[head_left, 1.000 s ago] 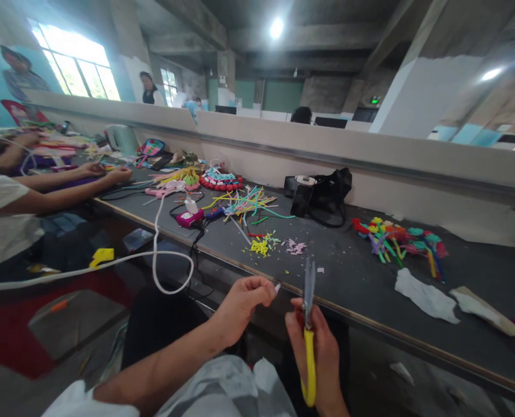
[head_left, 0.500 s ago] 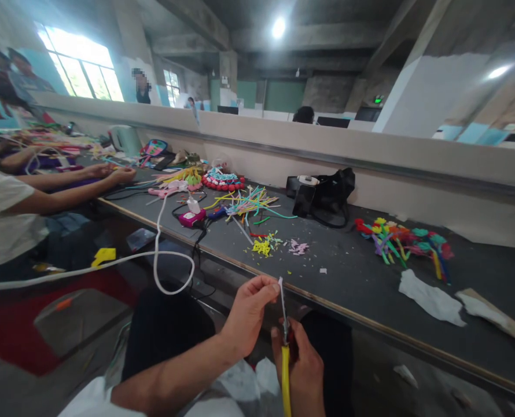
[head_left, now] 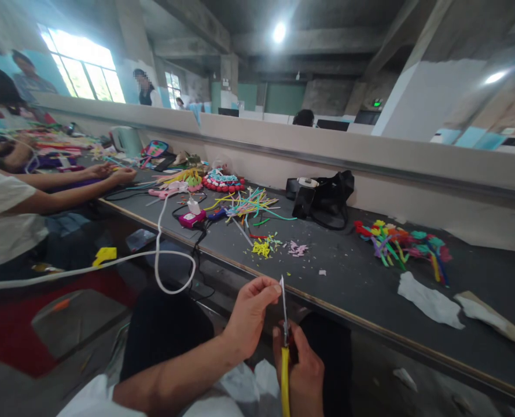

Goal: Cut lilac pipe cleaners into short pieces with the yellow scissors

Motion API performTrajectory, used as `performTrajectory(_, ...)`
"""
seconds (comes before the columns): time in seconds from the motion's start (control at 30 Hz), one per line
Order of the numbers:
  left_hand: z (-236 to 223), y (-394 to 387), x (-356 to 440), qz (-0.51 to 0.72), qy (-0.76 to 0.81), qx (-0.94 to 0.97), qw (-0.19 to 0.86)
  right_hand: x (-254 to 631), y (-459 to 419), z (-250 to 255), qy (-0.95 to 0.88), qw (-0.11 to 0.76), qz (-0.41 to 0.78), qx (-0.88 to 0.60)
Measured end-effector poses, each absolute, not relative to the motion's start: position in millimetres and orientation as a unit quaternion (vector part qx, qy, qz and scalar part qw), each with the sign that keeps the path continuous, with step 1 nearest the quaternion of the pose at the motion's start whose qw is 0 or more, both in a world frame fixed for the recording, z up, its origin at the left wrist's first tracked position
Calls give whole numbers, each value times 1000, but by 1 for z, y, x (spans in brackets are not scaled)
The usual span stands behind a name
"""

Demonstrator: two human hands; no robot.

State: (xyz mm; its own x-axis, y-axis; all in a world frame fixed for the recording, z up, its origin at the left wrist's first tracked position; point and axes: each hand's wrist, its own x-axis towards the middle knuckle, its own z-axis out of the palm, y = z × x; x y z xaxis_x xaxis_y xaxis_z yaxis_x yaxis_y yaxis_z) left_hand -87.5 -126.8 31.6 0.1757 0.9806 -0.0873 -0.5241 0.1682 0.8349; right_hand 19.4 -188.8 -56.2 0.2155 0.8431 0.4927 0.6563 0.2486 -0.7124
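My right hand (head_left: 304, 365) is wrapped round a pair of scissors (head_left: 285, 370) with a yellow handle, blades pointing up and away from me. The fingers of my left hand (head_left: 253, 310) are pinched together right beside the blade tips. A tiny pale bit shows at those fingertips; what it is I cannot make out. Both hands are over my lap, just in front of the table edge. Beyond them on the dark table (head_left: 348, 289) lie small yellow clippings (head_left: 262, 249) and lilac clippings (head_left: 298, 249).
Farther back is a pile of coloured strips (head_left: 255, 202), near a magenta charger (head_left: 192, 218). A black bag (head_left: 327, 197) leans by the partition. Colourful stem flowers (head_left: 403, 243) and crumpled white paper (head_left: 431, 301) lie right. A white cable (head_left: 157, 249) loops leftward, where a co-worker's arms (head_left: 79, 182) reach in.
My hands and the scissors stay almost in place, the blades barely shifted at the left fingertips. At the far left, a person in dark clothing has moved.
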Motion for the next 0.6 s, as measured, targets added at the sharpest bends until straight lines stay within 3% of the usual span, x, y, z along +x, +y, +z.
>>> performTrajectory(0.23,29,-127,-88,547,345,349,678,19,-186,-60,-596,498,139,-615)
performTrajectory(0.43,16,-115,-93,551,393,411,611,36,-193,-77,-518,481,281,-649)
performTrajectory(0.53,5,-92,-95,517,457,493,530,44,-208,-100,-413,529,358,-649)
performTrajectory(0.6,-2,-69,-91,482,509,592,398,46,-218,-114,-345,570,423,-614)
